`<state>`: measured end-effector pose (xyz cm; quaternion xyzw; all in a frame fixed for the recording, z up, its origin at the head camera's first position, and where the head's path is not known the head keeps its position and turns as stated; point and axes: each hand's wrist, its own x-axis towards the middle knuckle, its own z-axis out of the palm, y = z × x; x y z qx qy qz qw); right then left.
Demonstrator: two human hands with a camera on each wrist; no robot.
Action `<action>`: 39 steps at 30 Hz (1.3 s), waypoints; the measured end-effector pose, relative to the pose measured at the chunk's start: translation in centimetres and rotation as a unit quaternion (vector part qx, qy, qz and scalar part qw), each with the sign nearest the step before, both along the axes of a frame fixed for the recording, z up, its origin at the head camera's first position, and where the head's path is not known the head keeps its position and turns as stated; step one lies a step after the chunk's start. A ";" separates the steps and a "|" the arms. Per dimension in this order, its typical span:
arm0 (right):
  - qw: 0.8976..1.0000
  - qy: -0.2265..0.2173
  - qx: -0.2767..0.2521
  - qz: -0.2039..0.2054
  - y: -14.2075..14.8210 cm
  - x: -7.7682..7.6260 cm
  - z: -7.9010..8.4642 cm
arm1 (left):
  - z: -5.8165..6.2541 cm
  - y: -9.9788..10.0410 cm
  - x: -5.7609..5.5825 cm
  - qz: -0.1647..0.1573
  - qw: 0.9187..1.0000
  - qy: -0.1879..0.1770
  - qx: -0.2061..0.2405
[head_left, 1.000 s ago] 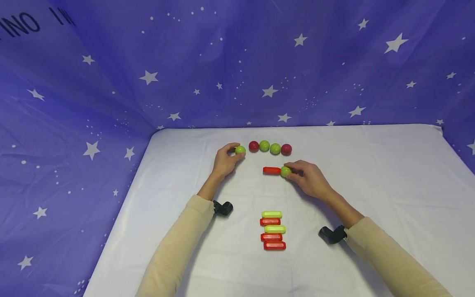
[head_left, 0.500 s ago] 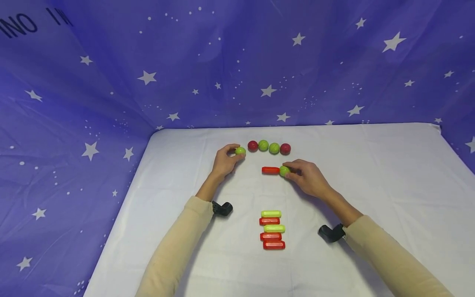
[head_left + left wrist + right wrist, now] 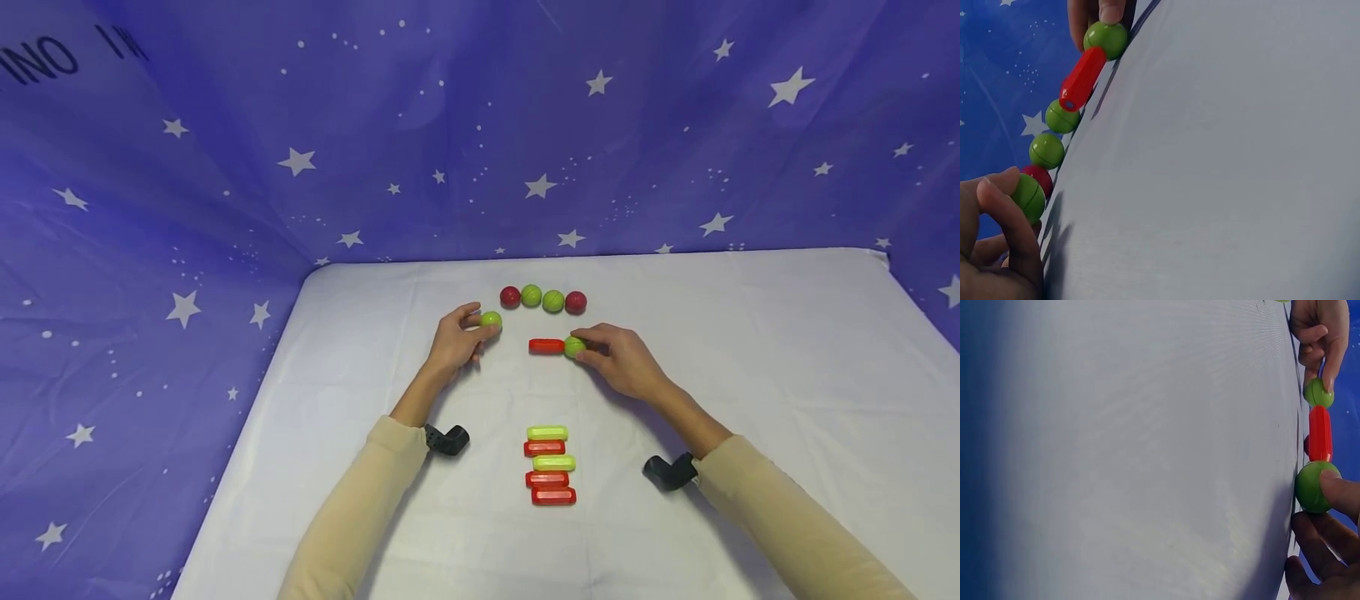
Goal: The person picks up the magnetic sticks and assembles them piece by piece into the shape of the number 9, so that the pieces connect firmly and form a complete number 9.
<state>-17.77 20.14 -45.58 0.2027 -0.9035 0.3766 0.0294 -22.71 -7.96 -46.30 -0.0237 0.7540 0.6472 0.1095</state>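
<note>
My left hand [image 3: 454, 342] pinches a green ball [image 3: 491, 320] between thumb and fingers, just in front of the ball row's left end. Farther right, my right hand [image 3: 628, 362] pinches a second green ball [image 3: 574, 347] by its right side. A red stick [image 3: 546, 346] with flat sides extends left from that ball, end against it. In the left wrist view the stick's free end [image 3: 1069, 103] shows a small dark hole. A gap lies between this end and the ball in my left hand.
Behind the hands, a red ball [image 3: 510, 297], two green balls [image 3: 531, 295] and another red ball [image 3: 576, 302] form a row. Nearer, several yellow-green [image 3: 547, 433] and red sticks [image 3: 553, 497] lie stacked in a column on the white cloth [image 3: 360, 350]. A purple star-patterned curtain [image 3: 480, 150] stands behind.
My left hand has drawn its green ball off the row's left end, toward me and slightly right. My right hand, its ball and the red stick stay nearly still.
</note>
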 end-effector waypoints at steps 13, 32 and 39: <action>1.000 0.000 -0.003 0.006 0.2 -0.1 0.0 | 0.4 0.2 1.6 -0.051 0.999 0.005 0.006; 1.000 -0.009 -0.010 0.005 0.1 0.0 -0.3 | -0.3 0.7 2.4 -0.109 0.994 0.005 -0.005; 1.000 -0.010 -0.009 0.003 0.1 0.0 -0.2 | -0.1 1.4 2.4 -0.131 0.991 0.023 -0.007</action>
